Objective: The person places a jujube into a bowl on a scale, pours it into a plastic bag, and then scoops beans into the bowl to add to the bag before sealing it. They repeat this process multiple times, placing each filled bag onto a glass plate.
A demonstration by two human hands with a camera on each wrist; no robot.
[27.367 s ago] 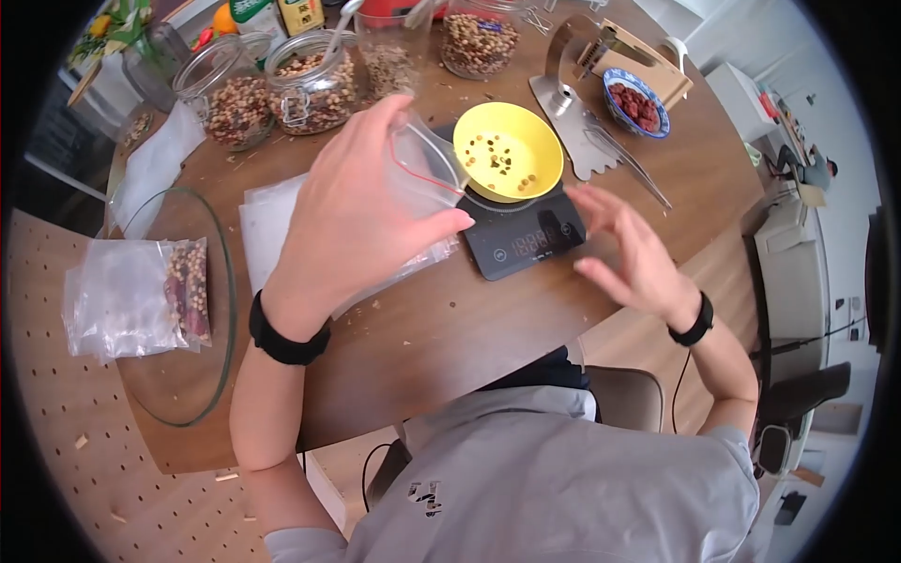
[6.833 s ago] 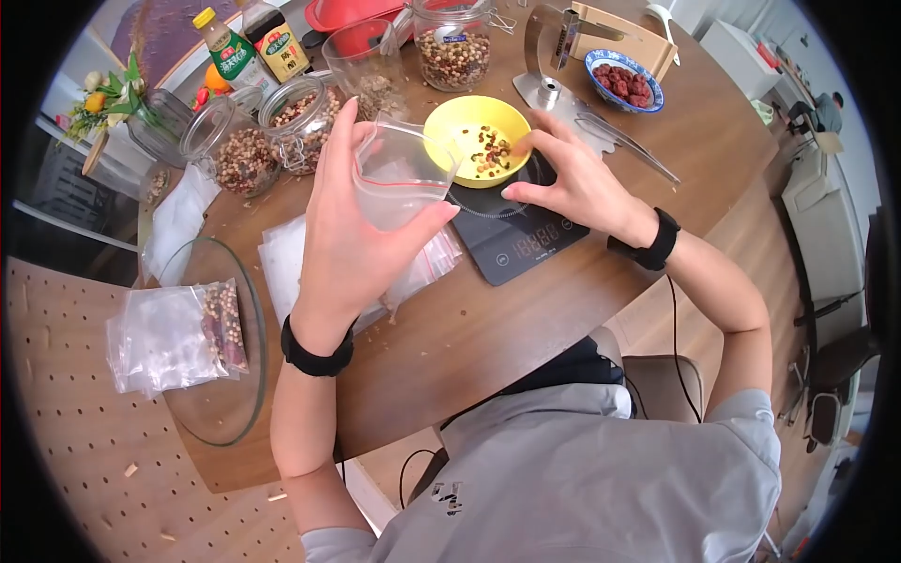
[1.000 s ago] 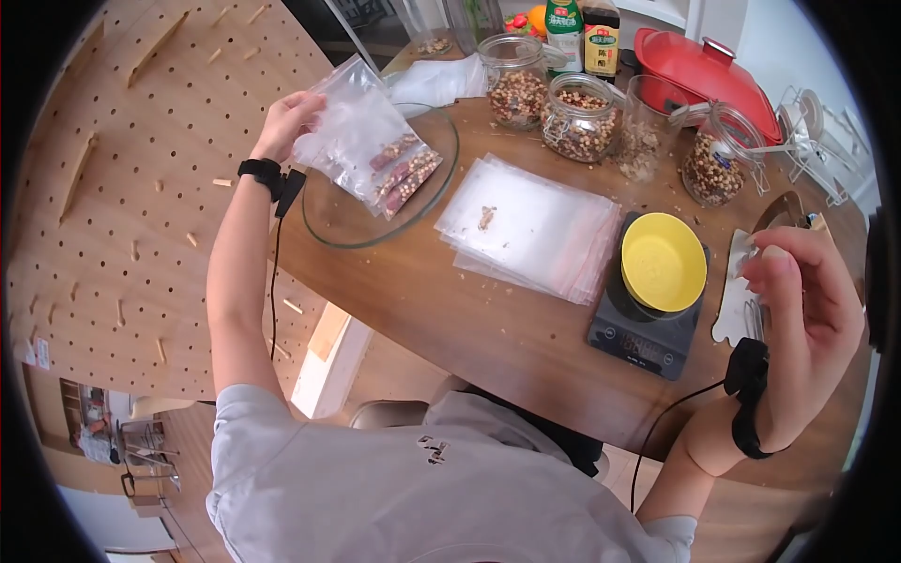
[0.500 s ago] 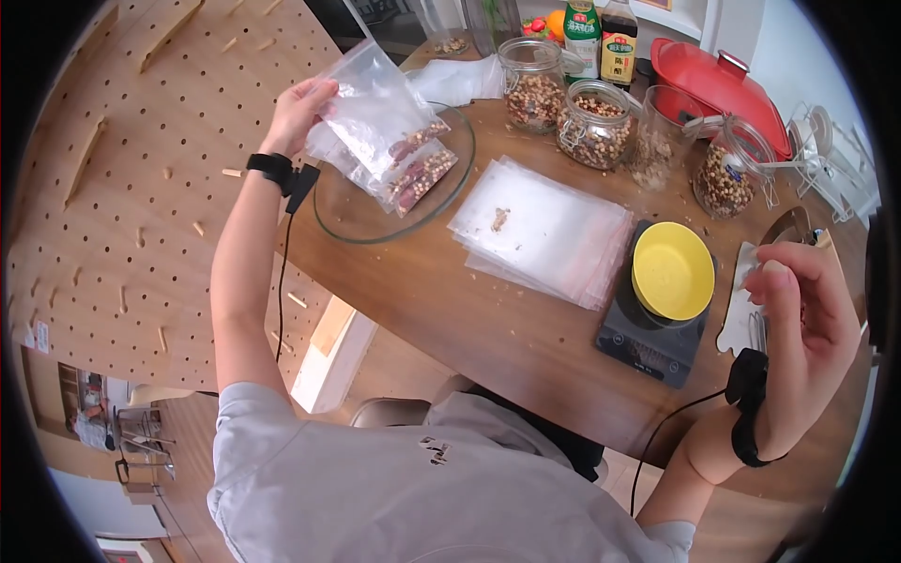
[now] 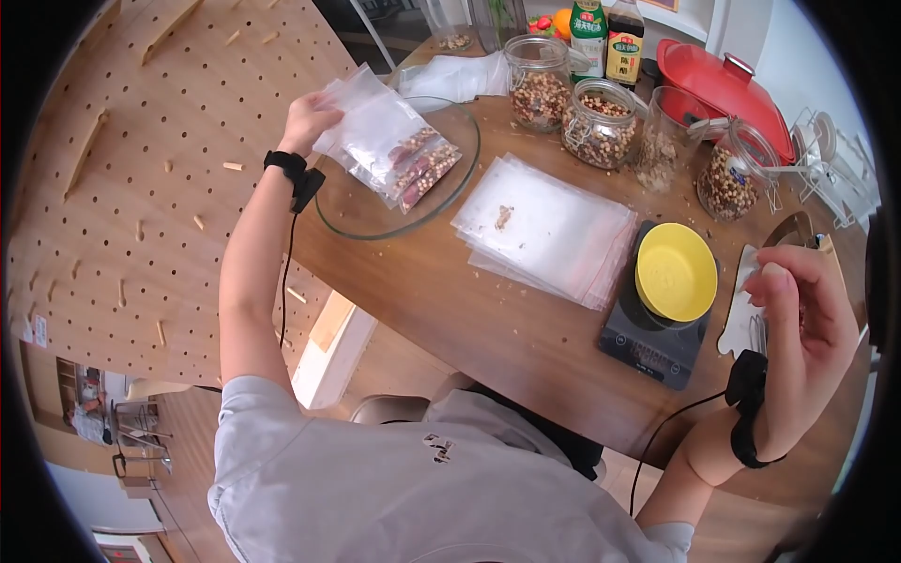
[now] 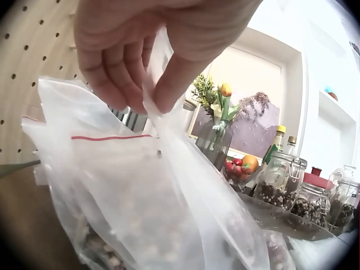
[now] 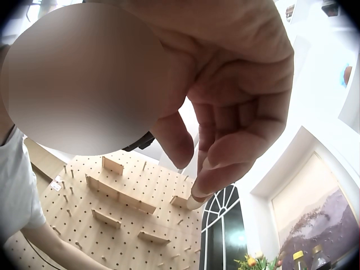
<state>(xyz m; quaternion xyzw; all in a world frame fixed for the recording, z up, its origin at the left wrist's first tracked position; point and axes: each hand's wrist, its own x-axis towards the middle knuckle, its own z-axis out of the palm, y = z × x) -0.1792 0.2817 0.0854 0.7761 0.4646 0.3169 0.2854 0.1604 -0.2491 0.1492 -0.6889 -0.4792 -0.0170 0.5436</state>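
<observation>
My left hand (image 5: 312, 122) pinches the top corner of a clear zip bag (image 6: 121, 185) between thumb and fingers. The bag, with beans and red pieces in its lower end, lies over similar filled bags (image 5: 413, 194) on a round glass plate (image 5: 361, 231). In the left wrist view, a red zip line crosses it just below my fingertips. My right hand (image 5: 809, 314) is raised at the right, its fingers loosely curled and holding nothing. Near it, a yellow bowl (image 5: 676, 272) stands on a black kitchen scale (image 5: 648, 352); no beans show inside.
Flat zip bags (image 5: 540, 225) with brown crumbs on top lie mid-table. Glass jars of beans (image 5: 598, 127), sauce bottles (image 5: 624, 47) and a red lidded pot (image 5: 723, 89) line the back. A pegboard (image 5: 188, 225) stands at the left.
Within the last second, my left hand has moved right and laid its bag onto the others. Earlier it held an open bag beside the bowl, which then had beans in it.
</observation>
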